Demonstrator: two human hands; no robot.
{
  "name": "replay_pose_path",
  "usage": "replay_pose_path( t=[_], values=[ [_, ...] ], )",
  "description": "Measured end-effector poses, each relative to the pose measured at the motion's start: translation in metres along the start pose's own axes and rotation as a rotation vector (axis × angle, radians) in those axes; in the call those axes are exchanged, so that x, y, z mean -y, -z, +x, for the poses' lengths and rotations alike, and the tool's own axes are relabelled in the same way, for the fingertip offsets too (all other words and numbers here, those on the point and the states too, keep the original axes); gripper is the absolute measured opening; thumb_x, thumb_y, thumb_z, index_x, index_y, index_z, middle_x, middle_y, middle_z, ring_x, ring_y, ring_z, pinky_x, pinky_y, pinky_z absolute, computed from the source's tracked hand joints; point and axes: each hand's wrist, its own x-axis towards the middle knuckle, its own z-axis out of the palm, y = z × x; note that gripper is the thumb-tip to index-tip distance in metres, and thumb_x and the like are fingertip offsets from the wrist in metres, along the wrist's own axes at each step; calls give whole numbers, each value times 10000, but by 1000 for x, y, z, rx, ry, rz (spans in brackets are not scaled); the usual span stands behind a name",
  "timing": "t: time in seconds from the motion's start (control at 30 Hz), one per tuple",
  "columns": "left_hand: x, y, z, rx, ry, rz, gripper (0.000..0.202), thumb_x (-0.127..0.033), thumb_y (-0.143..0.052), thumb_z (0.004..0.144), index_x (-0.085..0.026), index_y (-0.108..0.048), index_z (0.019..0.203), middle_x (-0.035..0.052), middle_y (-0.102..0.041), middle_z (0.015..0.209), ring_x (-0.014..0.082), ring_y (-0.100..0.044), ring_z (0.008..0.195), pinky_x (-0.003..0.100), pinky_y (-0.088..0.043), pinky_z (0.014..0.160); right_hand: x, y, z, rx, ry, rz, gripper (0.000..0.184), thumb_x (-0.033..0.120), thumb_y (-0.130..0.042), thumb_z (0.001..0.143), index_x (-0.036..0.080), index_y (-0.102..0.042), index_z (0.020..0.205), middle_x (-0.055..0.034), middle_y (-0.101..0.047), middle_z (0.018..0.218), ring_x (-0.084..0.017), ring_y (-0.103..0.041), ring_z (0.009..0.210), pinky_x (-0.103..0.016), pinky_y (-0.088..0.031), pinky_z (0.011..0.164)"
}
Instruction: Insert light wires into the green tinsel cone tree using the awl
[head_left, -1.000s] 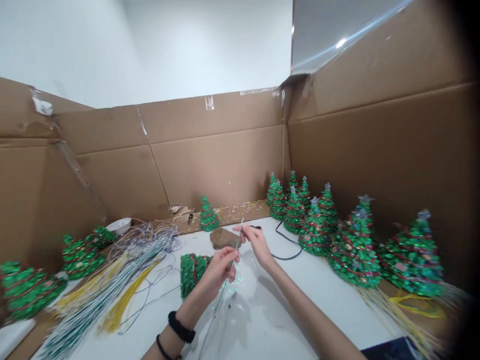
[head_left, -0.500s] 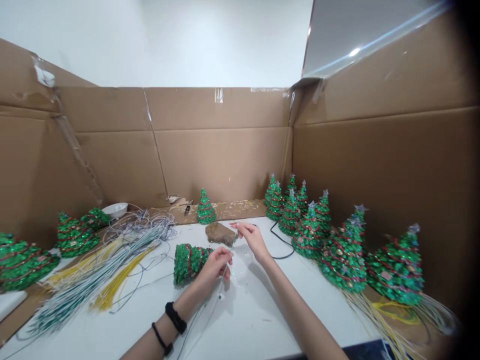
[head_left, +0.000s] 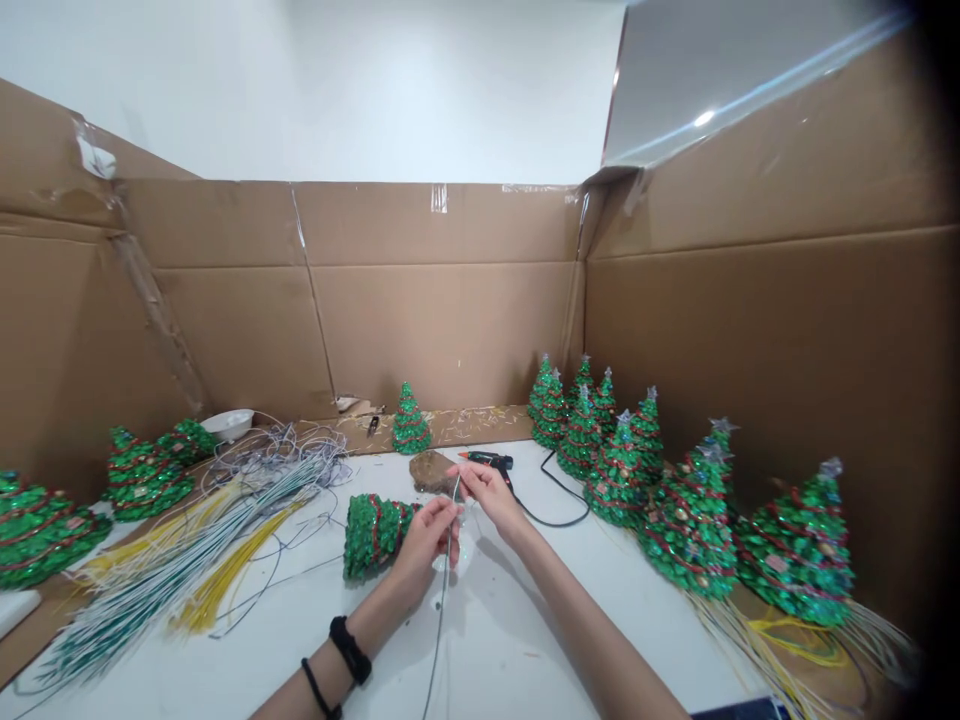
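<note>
My left hand [head_left: 426,545] and my right hand [head_left: 484,492] pinch a thin silvery wire strand [head_left: 444,620] between them, and it hangs down toward the white table [head_left: 510,640]. A green tinsel Christmas tree [head_left: 373,537] lies on its side just left of my left hand. Behind my right hand rests a hot glue gun [head_left: 487,460], its black cord [head_left: 559,505] trailing right. A brown rough slab [head_left: 431,472] sits beside the gun. Dark bands circle my left wrist.
Bundles of green and yellow wires [head_left: 187,570] spread across the left, with a grey wire tangle [head_left: 277,455] and a white bowl [head_left: 229,425] behind. Several finished tinsel trees [head_left: 690,530] stand at the right. Cardboard walls [head_left: 450,330] enclose the back and sides.
The view has levelled and shifted. My hands sit closer together, the wire now hangs straighter, and the glue gun shows fully behind my right hand.
</note>
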Motion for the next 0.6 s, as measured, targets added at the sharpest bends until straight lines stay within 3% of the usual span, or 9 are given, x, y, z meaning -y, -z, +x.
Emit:
replay_pose_path(
  t=[0.1, 0.27, 0.4, 0.5, 0.6],
  values=[
    [2, 2, 3, -39, -12, 23, 378, -514, -660, 711, -173, -507, 771, -81, -486, 554, 49, -453, 336, 167, -333, 329, -4, -1, 3, -47, -13, 16, 534, 651, -458, 798, 172, -692, 816, 10, -495, 577, -117, -410, 546, -240, -315, 524],
    [4, 0, 4, -62, -16, 96, 379, -519, -644, 715, -185, -466, 713, -78, -493, 531, 70, -472, 327, 177, -343, 315, -7, -3, 4, -107, 29, -92, 268, 441, -652, 717, 177, -685, 754, -9, -608, 669, -130, -480, 595, -256, -371, 581],
    [3, -1, -4, -69, -66, 176, 348, -523, -589, 757, -196, -471, 729, -82, -473, 496, 87, -473, 335, 190, -357, 333, -1, -1, 0, -136, -14, 3, 249, 390, -633, 721, 171, -692, 822, -24, -672, 683, -148, -539, 624, -274, -408, 632],
    [-7, -4, -8, -40, -141, 393, 318, -508, -469, 839, -203, -524, 770, -87, -417, 414, 102, -438, 319, 197, -323, 349, 5, 7, 0, -261, -50, 81, 383, 373, -628, 715, 150, -675, 1023, -17, -684, 686, -120, -473, 559, -249, -367, 556],
    [-42, -19, -13, -57, -418, 823, 227, -367, -499, 842, -206, -598, 717, -59, -441, 426, 97, -435, 377, 207, -316, 417, 9, 17, 2, -336, -65, 164, 511, 374, -631, 705, 128, -624, 1153, -24, -690, 734, -89, -372, 509, -229, -295, 489]
  ],
)
